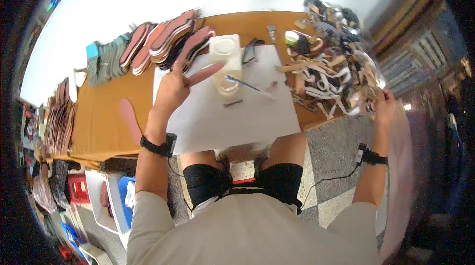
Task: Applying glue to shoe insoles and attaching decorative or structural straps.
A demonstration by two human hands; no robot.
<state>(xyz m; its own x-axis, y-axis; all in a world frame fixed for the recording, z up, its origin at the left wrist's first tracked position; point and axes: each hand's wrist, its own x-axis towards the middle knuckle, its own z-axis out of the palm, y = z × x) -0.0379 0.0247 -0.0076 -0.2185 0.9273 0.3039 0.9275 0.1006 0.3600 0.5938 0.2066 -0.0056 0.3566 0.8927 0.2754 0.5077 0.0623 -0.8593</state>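
Left hand [171,88] pinches a pink insole [205,73] between raised fingers, lifted clear of the white sheet [232,121], probably so its face stays free beside the clear glue jar [227,79] with its brush [247,86]. Forearm runs straight up from the near edge, wrist strap showing. Right hand [385,108] is stretched far right, fingers closed among the heap of strap cuttings [336,74]; exactly which piece it grips I cannot tell. More insoles [163,42] are stacked far left on the brown table [106,116].
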